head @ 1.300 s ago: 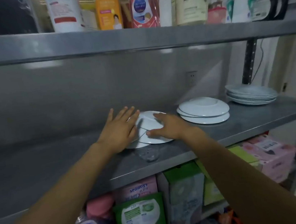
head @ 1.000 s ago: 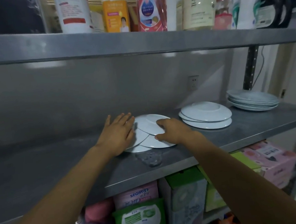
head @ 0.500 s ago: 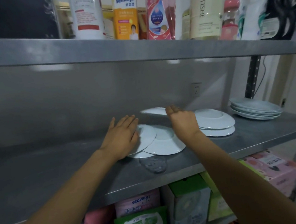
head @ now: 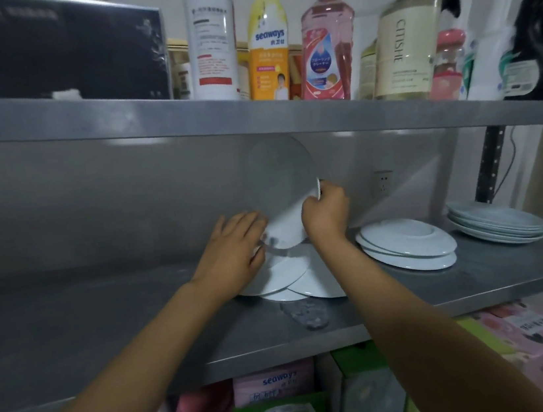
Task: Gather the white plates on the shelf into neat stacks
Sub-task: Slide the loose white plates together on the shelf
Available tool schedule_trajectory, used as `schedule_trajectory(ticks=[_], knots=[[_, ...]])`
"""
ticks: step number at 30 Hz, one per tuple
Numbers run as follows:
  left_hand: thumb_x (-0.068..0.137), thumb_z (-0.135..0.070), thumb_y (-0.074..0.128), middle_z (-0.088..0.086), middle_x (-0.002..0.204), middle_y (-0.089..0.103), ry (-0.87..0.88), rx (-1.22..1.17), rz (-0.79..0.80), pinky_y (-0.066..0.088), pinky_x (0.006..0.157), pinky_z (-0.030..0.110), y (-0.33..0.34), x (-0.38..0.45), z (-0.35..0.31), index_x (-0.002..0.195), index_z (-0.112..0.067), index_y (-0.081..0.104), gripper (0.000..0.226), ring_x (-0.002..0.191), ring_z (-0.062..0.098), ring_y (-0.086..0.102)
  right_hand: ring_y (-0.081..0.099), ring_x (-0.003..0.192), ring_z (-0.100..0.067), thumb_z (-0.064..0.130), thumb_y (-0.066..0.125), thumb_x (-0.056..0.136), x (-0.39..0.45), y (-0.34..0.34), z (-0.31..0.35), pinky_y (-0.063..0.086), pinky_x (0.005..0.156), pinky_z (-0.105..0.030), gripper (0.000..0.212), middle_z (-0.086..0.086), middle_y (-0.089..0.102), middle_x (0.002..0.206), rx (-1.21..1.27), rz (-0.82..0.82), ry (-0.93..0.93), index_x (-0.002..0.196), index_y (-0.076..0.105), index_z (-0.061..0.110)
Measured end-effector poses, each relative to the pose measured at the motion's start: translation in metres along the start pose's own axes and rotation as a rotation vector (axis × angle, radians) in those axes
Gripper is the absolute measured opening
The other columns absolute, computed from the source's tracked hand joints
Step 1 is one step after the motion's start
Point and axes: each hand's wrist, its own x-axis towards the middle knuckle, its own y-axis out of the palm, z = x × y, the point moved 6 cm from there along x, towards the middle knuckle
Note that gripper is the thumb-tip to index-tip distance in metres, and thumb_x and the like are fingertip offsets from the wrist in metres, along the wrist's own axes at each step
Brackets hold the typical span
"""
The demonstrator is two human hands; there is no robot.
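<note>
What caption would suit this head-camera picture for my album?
Right hand tilts one white plate up on edge while the left hand steadies the loose plates on the steel shelf.

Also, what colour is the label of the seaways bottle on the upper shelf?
The seaways bottle has an orange label under a yellow top part; the head view shows it.

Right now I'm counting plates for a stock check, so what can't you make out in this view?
- Loose white plates on the steel shelf: count unclear; left hand and right forearm cover them.
- Raised white plate: face blurred, lower edge behind right hand.
- Far-right plate stack: rims too small to count.
</note>
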Motion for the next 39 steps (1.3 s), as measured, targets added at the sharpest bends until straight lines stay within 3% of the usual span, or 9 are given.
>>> schedule_trajectory(ticks=[2, 5, 8, 12, 16, 21, 25, 31, 39], knots=[[0.084, -0.028, 0.057, 0.009, 0.14, 0.048, -0.008, -0.006, -0.029, 0.032, 0.107, 0.053, -0.005, -0.009, 0.006, 0.136, -0.011, 0.044, 0.057, 0.129, 0.027, 0.043, 0.061, 0.072, -0.026, -0.006, 0.048, 0.078, -0.008, 0.018, -0.005, 0.046, 0.063, -0.03, 0.019, -0.012, 0.064, 0.074, 0.181, 0.052, 0.206, 0.08, 0.066, 0.0], [0.083, -0.026, 0.068, 0.009, 0.139, 0.049, -0.035, 0.035, -0.056, 0.033, 0.106, 0.055, -0.014, -0.029, 0.018, 0.136, -0.012, 0.045, 0.06, 0.129, 0.028, 0.045, 0.068, 0.082, -0.033, -0.004, 0.053, 0.076, -0.028, 0.054, -0.012, 0.058, 0.079, -0.05, 0.013, -0.012, 0.067, 0.078, 0.49, 0.142, 0.508, 0.074, 0.062, 0.004], [0.084, -0.02, 0.069, 0.006, 0.132, 0.057, -0.09, 0.095, -0.088, 0.034, 0.103, 0.057, -0.024, -0.051, 0.038, 0.13, -0.017, 0.052, 0.049, 0.122, 0.027, 0.051, 0.067, 0.077, -0.031, -0.009, 0.054, 0.081, -0.055, 0.077, -0.004, 0.059, 0.075, -0.048, 0.018, -0.012, 0.064, 0.077, 0.634, 0.257, 0.69, 0.095, 0.062, 0.001], [0.071, -0.006, 0.075, -0.001, 0.107, 0.067, -0.177, 0.125, -0.109, 0.04, 0.096, 0.051, -0.042, -0.075, 0.065, 0.111, -0.02, 0.063, 0.044, 0.099, 0.025, 0.06, 0.055, 0.059, -0.02, -0.013, 0.051, 0.086, -0.087, 0.1, 0.015, 0.055, 0.065, -0.035, 0.025, -0.009, 0.053, 0.07, 0.677, 0.437, 0.73, 0.107, 0.056, -0.003], [0.066, 0.005, 0.071, 0.004, 0.096, 0.069, -0.234, 0.107, -0.169, 0.046, 0.089, 0.048, -0.062, -0.105, 0.09, 0.105, -0.012, 0.066, 0.043, 0.087, 0.03, 0.062, 0.065, 0.084, -0.029, -0.003, 0.061, 0.088, -0.111, 0.124, 0.032, 0.06, 0.054, -0.033, 0.033, -0.018, 0.06, 0.094, 0.648, 0.626, 0.719, 0.12, 0.053, -0.011], [0.063, 0.015, 0.066, 0.009, 0.089, 0.068, -0.277, 0.069, -0.19, 0.048, 0.071, 0.037, -0.084, -0.15, 0.111, 0.104, -0.007, 0.065, 0.046, 0.079, 0.033, 0.061, 0.066, 0.076, -0.03, 0.029, 0.063, 0.091, -0.127, 0.149, 0.033, 0.06, 0.067, -0.041, 0.046, -0.021, 0.062, 0.104, 0.232, 0.728, 0.457, 0.122, 0.054, -0.004], [0.058, 0.018, 0.07, 0.009, 0.085, 0.069, -0.285, 0.069, -0.146, 0.053, 0.071, 0.039, -0.089, -0.181, 0.116, 0.099, -0.007, 0.067, 0.047, 0.077, 0.032, 0.063, 0.057, 0.113, -0.039, 0.033, 0.054, 0.094, -0.124, 0.146, 0.037, 0.047, 0.09, -0.04, 0.043, -0.022, 0.062, 0.121, -0.26, 0.582, 0.03, 0.116, 0.058, -0.003], [0.059, 0.013, 0.073, 0.004, 0.086, 0.068, -0.296, 0.094, -0.073, 0.048, 0.076, 0.036, -0.091, -0.216, 0.123, 0.099, -0.012, 0.066, 0.047, 0.08, 0.028, 0.061, 0.051, 0.114, -0.037, 0.019, 0.052, 0.09, -0.14, 0.156, 0.039, 0.045, 0.092, -0.041, 0.032, -0.019, 0.056, 0.121, -0.395, 0.587, -0.29, 0.115, 0.052, 0.0], [0.065, 0.011, 0.07, 0.007, 0.082, 0.069, -0.277, 0.013, -0.013, 0.047, 0.082, 0.041, -0.086, -0.235, 0.117, 0.091, -0.008, 0.07, 0.033, 0.08, 0.027, 0.064, 0.049, 0.11, -0.035, 0.014, 0.049, 0.088, -0.16, 0.163, 0.038, 0.042, 0.088, -0.038, 0.024, -0.017, 0.056, 0.116, -0.403, 0.664, -0.396, 0.108, 0.052, 0.0]])
